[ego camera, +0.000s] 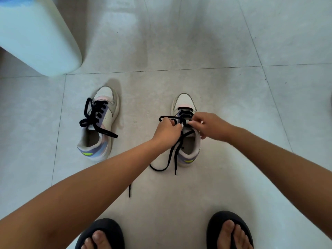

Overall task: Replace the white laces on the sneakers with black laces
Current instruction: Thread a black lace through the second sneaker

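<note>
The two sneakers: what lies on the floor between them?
Only bare floor tile lies between the left sneaker and the right sneaker, in the head view.

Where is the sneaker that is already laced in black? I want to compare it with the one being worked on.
In the head view, the finished sneaker lies on the tiled floor to the left, apart from both hands and just below the pale rounded cabinet corner.

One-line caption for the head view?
Both hands, left hand and right hand, thread a black lace through the right sneaker; the left sneaker is laced.
</note>
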